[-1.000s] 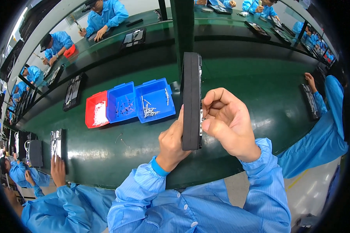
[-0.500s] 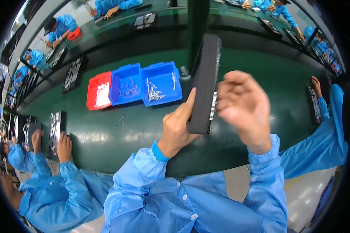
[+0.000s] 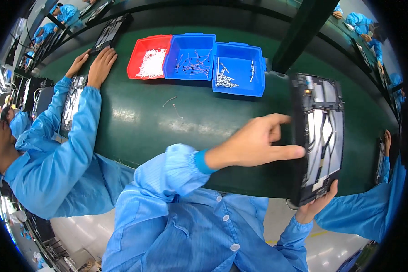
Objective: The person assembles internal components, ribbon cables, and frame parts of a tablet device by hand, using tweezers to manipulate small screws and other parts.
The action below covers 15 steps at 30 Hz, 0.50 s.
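Observation:
A flat black electronics housing (image 3: 323,140) is raised upright at the right, its open face showing grey and white flat blocks, dark cables and small boards. Its lower right corner rests in my right hand (image 3: 321,203), the fingers curled around the edge and partly hidden behind it. My left hand (image 3: 256,141) is at the housing's left side. There the thumb overlaps the front edge, and the index finger reaches the black side wall; the other fingers are curled. Motion slightly blurs the housing and my left hand.
Beyond my hands, a red bin (image 3: 133,59) of white pieces adjoins a blue bin (image 3: 170,68) of thin wires and a second blue bin (image 3: 260,86) of small metallic parts. Two loose wires (image 3: 174,105) lie on the green table (image 3: 140,131). A co-worker's hands (image 3: 99,68) are at left. A dark post (image 3: 299,36) stands behind.
The housing has moved right and turned from edge-on to show its open face. My right hand has gone from beside it to its lower corner. The co-worker at left has reached farther forward.

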Available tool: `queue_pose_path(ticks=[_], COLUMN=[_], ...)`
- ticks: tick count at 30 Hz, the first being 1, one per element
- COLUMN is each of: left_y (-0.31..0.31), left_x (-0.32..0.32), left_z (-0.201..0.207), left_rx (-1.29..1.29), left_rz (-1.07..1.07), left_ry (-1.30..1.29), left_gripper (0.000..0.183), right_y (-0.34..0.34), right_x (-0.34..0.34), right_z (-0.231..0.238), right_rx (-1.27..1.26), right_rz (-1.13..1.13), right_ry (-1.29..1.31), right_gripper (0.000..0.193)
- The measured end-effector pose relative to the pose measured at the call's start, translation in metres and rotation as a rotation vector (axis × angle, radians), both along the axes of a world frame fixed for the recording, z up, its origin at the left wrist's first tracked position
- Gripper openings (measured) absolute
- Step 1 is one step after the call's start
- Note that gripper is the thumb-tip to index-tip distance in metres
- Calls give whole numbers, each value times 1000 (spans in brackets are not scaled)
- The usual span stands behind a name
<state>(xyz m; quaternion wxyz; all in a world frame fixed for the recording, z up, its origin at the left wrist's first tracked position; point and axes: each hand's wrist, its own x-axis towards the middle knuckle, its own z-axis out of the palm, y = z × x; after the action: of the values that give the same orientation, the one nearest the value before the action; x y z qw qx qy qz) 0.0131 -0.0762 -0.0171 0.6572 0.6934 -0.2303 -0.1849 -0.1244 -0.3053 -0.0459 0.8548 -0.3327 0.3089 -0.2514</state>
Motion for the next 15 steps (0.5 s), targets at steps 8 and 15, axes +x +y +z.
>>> queue_pose_path(ticks=[8,15], left_y=[158,187], left_x=[16,26], left_z=[-28,-29], left_rx=[687,766], left_rz=[782,732], left_ry=[-596,-543], left_gripper=[11,13], right_y=[-103,-153], right_x=[92,238], right_z=[-17,-49], right_rx=[-255,-255], right_rz=[262,181], right_ry=[-33,-24], right_gripper=[27,28])
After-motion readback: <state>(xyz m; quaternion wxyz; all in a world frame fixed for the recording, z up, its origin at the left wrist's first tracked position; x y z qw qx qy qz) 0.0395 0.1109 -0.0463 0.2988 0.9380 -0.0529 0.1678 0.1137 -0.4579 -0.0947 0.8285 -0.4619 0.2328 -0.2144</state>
